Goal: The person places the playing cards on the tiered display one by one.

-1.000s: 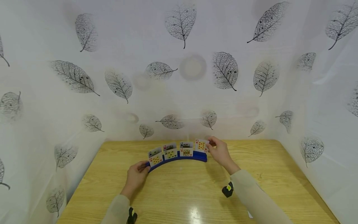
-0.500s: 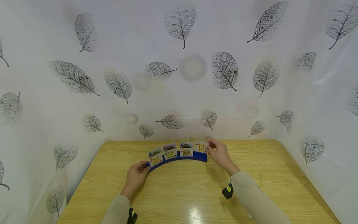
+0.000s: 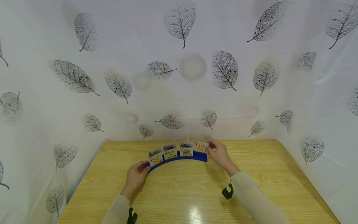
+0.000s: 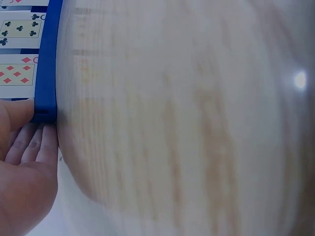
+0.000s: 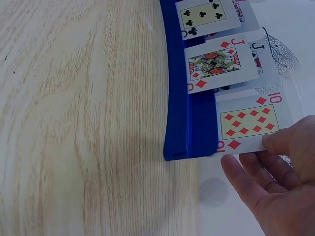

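Observation:
A curved blue card holder [image 3: 179, 159] stands on the wooden table [image 3: 179, 193] with several playing cards upright in its slots. My left hand [image 3: 136, 175] holds the holder's left end [image 4: 45, 93], thumb on top and fingers beneath. My right hand [image 3: 220, 154] pinches the ten of diamonds [image 5: 247, 123] at the holder's right end [image 5: 189, 125], thumb on the card's face. Beside it stand a jack of diamonds [image 5: 219, 63] and a clubs card [image 5: 204, 14]. In the left wrist view a diamonds card [image 4: 17, 76] and a clubs card [image 4: 19, 32] show.
White cloth printed with grey leaves [image 3: 179, 68] hangs close behind the table and along both sides. The wrist cameras' black mounts [image 3: 227, 190] sit on both forearms. Bare wood stretches in front of the holder.
My right hand has lowered the ten of diamonds slightly toward the holder's right end. My left hand has stayed in place.

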`<state>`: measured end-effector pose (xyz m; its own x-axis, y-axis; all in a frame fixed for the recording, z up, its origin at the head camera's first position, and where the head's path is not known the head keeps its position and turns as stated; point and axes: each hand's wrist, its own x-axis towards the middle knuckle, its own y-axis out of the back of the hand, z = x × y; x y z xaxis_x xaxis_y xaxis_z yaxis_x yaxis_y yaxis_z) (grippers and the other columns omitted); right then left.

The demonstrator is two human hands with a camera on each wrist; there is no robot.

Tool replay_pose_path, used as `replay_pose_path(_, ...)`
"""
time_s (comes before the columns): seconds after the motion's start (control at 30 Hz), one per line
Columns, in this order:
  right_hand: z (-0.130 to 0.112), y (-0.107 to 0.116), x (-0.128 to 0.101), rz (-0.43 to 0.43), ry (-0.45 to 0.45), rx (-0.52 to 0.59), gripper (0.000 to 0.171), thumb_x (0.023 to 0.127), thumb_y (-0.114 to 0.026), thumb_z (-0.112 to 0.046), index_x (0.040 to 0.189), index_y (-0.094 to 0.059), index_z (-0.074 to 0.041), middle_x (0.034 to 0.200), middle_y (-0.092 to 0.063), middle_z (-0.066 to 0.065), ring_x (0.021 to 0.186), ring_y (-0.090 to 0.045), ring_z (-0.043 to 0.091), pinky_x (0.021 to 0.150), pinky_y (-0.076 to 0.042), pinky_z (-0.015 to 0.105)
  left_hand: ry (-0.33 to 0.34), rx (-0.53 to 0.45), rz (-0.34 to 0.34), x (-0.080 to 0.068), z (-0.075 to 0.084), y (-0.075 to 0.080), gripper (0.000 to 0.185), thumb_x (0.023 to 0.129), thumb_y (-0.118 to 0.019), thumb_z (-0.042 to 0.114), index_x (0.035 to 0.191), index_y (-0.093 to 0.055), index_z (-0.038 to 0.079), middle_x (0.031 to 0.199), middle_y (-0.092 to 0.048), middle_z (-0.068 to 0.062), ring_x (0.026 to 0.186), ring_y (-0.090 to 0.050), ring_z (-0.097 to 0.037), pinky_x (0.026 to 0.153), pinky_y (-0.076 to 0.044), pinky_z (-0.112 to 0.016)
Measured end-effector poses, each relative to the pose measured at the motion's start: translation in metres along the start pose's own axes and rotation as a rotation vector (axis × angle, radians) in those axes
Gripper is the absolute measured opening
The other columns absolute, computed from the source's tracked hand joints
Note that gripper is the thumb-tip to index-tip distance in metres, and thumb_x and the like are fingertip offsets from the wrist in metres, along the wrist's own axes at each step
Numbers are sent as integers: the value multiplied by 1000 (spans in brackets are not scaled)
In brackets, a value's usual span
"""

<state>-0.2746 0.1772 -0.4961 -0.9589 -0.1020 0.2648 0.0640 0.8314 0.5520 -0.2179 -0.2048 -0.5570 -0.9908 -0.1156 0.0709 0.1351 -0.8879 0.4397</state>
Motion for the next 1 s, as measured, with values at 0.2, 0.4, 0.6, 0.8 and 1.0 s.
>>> replay_pose_path(0.2, 0, 1, -2, 1, 19, -37, 17, 102, -68, -7, 118, -70, -2, 104, -75, 14, 95, -72, 29, 78, -62, 37, 3, 5, 0, 0, 0, 0, 31, 99, -70, 0, 129, -70, -5, 124, -73, -25, 117, -72, -38, 97, -63, -37)
replay_pose_path(0.4, -1, 3, -3, -15, 12, -46, 21, 101, -69, -8, 121, -69, -1, 106, -75, 14, 101, -72, 33, 86, -63, 47, 0, 10, 3, 0, 0, 0, 31, 99, -69, -1, 130, -70, -5, 125, -73, -26, 117, -72, -39, 97, -63, -38)
replay_pose_path(0.6, -2, 4, -4, -26, 3, -45, 23, 101, -69, -9, 124, -69, -3, 107, -75, 13, 103, -72, 32, 87, -63, 48, -2, 11, 4, 0, -1, 0, 31, 98, -69, -1, 129, -70, -6, 124, -73, -26, 117, -72, -39, 97, -63, -38)
replay_pose_path(0.8, -3, 8, -8, -15, 30, -45, 26, 99, -73, -9, 125, -70, -4, 105, -75, 12, 99, -72, 29, 88, -63, 47, 5, 0, -2, -1, 0, 0, 32, 98, -69, -1, 130, -70, -5, 124, -72, -26, 118, -72, -39, 97, -63, -37)
replay_pose_path(1.0, -1, 17, -16, -13, 16, -45, 30, 98, -73, -8, 127, -69, -3, 107, -73, 12, 101, -72, 29, 86, -65, 40, 11, -9, -5, 0, 0, 0, 32, 99, -69, -1, 130, -69, -6, 125, -72, -27, 119, -71, -40, 97, -63, -37)
